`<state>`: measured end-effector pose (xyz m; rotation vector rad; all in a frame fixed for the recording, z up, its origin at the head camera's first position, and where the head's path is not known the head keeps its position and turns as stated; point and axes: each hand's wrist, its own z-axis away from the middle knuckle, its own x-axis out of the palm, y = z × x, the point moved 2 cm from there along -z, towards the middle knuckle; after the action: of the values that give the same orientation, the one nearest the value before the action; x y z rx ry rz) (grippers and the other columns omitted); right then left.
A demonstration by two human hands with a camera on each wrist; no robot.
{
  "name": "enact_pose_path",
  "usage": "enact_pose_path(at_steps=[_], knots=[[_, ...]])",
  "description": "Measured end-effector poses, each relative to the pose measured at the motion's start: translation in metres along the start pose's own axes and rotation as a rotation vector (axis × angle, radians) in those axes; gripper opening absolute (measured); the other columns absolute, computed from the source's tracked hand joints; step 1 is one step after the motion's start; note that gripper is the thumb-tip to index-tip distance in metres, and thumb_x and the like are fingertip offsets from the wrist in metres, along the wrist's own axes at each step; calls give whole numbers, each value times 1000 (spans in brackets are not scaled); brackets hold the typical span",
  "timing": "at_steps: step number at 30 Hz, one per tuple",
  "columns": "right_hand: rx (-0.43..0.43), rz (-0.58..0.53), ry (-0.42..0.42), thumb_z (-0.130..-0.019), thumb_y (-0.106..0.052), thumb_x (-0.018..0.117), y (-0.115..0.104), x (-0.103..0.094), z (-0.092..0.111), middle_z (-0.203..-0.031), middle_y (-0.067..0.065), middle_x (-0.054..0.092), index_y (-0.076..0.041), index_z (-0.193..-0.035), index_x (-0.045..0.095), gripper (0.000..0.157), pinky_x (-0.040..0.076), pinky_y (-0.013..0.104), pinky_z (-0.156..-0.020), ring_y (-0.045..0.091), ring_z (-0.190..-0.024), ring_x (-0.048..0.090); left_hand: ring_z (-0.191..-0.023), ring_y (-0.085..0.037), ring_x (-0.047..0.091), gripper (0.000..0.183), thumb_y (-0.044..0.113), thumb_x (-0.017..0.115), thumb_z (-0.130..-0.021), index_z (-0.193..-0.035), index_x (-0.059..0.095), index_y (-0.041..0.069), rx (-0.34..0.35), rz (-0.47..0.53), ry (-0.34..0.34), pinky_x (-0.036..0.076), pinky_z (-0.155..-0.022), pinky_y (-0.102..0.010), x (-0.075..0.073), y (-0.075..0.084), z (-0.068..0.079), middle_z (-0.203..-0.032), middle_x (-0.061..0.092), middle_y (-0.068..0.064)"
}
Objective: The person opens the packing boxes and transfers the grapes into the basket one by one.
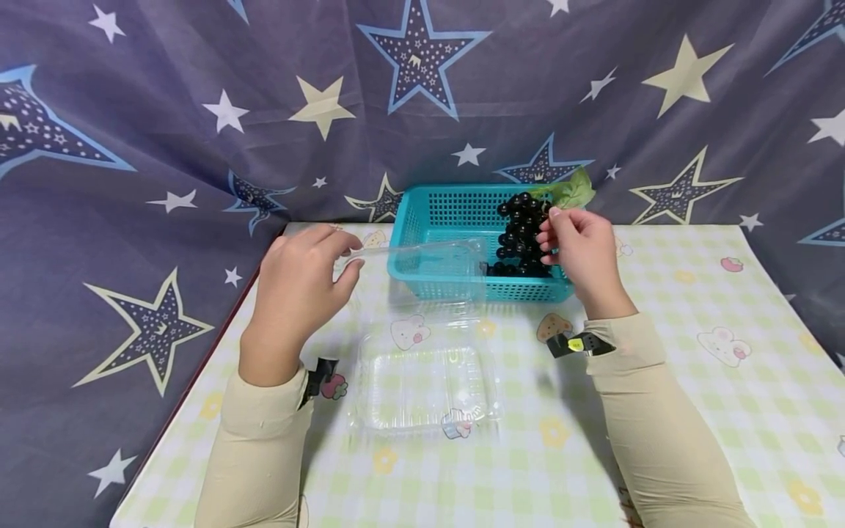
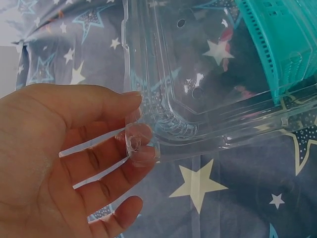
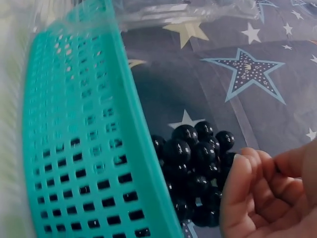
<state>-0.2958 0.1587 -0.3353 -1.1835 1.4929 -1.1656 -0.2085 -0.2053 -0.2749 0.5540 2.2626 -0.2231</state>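
My left hand (image 1: 297,290) pinches one corner of the raised lid (image 2: 171,106) of a clear plastic clamshell box (image 1: 422,396), whose tray rests on the table. Through the lid part of a teal perforated basket (image 1: 528,293) shows. Over the basket's right end, my right hand (image 1: 584,249) grips the top of a bunch of black grapes (image 1: 520,224) with thumb and fingers. A green leaf (image 1: 574,192) sticks out behind that hand. In the right wrist view the grapes (image 3: 198,171) hang beside the basket rim; the fingers hide their stem.
A table covered with a checked cloth (image 1: 686,425) lies under everything. Dark star-patterned fabric (image 1: 502,88) rises right behind the basket and also along the left side. More black grapes (image 1: 508,270) show low in the basket.
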Motion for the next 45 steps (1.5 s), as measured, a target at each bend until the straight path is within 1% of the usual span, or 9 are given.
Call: enact_pose_path(at_steps=[7,12,16,20,23,28,32,36,45], knots=[[-65,411,-53,-108,-44,48,5,1,-2,-92,9,72,-3,-105,73,48,58,33,-67,23,-82,69,-80,-26,66,13,16,76,-87,-100,77,13,-4,3,3,48,-75,-50,1,0,1,-96,73,-4],[-113,556,-73,-109,-40,47,13,4,-4,-95,13,74,-5,-104,75,45,55,40,-76,24,-84,69,-80,-26,65,13,15,76,-85,-98,77,14,-4,8,5,48,-76,-50,1,1,0,-95,72,-4],[-127,644,-100,-109,-37,48,22,7,-5,-86,11,73,-8,-103,77,42,49,41,-63,26,-71,63,-80,-26,66,12,15,76,-85,-98,77,14,-5,11,3,48,-76,-50,1,1,1,-95,72,-3],[-131,701,-115,-109,-35,49,27,9,-5,-63,8,60,-11,-104,79,39,39,39,-51,25,-52,46,-79,-26,66,11,15,76,-86,-97,77,13,0,15,7,48,-77,-50,1,1,1,-94,73,-3],[-135,705,-117,-109,-34,49,28,9,-6,-60,11,60,-11,-102,79,38,35,38,-48,24,-46,38,-79,-26,66,12,14,76,-86,-97,77,13,3,14,7,48,-77,-50,0,2,1,-94,72,-4],[-141,746,-149,-109,-34,50,30,11,-4,-72,12,69,-8,-100,78,39,36,39,-49,23,-45,39,-81,-27,66,13,15,76,-86,-99,78,13,2,10,-4,48,-76,-50,0,2,0,-95,72,-4],[-193,820,-162,-109,-32,51,33,14,-4,-57,7,53,-9,-83,71,41,35,39,-50,25,-46,40,-83,-27,67,14,15,77,-86,-99,77,13,1,6,-10,48,-77,-50,0,3,1,-96,72,-4],[-241,872,-147,-109,-30,52,34,17,-4,-54,5,44,-13,-68,57,45,33,38,-49,26,-48,41,-84,-27,68,15,14,78,-85,-100,77,14,7,6,-8,48,-77,-51,0,4,1,-96,73,-4],[-230,929,-143,-108,-32,51,36,20,-2,-59,6,50,-15,-75,63,40,34,38,-48,27,-51,45,-83,-27,68,15,12,77,-85,-100,77,14,19,6,-6,48,-77,-51,1,3,0,-97,73,-3]])
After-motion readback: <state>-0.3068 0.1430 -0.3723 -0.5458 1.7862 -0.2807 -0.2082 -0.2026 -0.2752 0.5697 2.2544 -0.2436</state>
